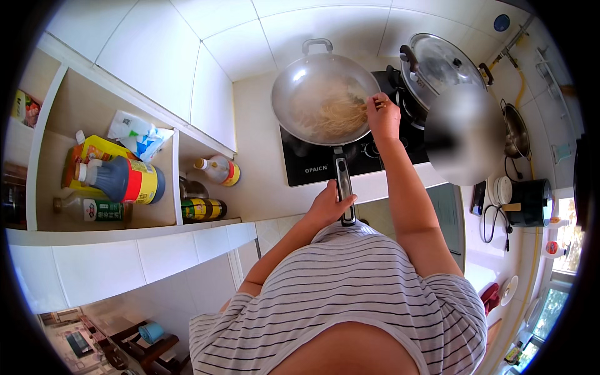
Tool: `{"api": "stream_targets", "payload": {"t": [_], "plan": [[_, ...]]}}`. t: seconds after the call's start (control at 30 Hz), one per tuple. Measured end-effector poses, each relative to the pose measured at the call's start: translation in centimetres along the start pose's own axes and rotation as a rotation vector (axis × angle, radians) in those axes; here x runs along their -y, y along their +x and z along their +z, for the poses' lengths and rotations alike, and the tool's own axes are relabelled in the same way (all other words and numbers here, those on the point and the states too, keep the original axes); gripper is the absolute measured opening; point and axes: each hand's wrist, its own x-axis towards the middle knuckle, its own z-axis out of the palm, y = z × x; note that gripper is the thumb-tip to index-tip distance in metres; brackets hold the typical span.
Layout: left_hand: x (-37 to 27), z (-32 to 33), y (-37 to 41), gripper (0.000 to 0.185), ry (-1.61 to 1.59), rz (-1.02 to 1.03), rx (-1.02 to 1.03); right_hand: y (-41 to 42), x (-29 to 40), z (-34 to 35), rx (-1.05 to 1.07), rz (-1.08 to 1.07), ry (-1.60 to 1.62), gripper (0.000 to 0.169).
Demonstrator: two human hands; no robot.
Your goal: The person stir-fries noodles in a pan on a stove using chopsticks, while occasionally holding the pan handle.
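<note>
A metal wok (pixel 293 82) sits on the black gas cooktop (pixel 307 166), with noodles (pixel 340 115) and some dark green bits in it. Steam blurs part of its inside. My left hand (pixel 330 204) grips the wok's long black-and-steel handle (pixel 344 176), which points toward my body. Over the wok's right rim, my right hand (pixel 385 117) is closed around what look like brown chopsticks (pixel 380 102). Their tips are hidden by the hand and the noodles.
Right of the wok stands a large lidded pot (pixel 443 61), partly covered by a blurred patch. Left, a shelf holds a soy sauce jug (pixel 124 180) and several bottles and bags. A black electric pot (pixel 527 202) and a cable (pixel 490 225) lie on the right counter.
</note>
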Motion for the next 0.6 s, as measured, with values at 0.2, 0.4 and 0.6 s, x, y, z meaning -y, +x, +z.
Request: {"api": "stream_targets", "payload": {"t": [0.2, 0.4, 0.6], "plan": [[0.2, 0.1, 0.2, 0.046, 0.011, 0.002, 0.012, -0.2, 0.3, 1.0, -0.042, -0.081, 0.027, 0.014], [0.7, 0.1, 0.2, 0.053, -0.016, -0.015, 0.048, -1.9, 1.1, 1.6, 0.156, 0.224, 0.441, 0.014], [1.6, 0.7, 0.4, 0.055, 0.044, 0.012, -0.004, -3.6, 2.7, 1.1, 0.214, 0.028, 0.378, 0.012]]}}
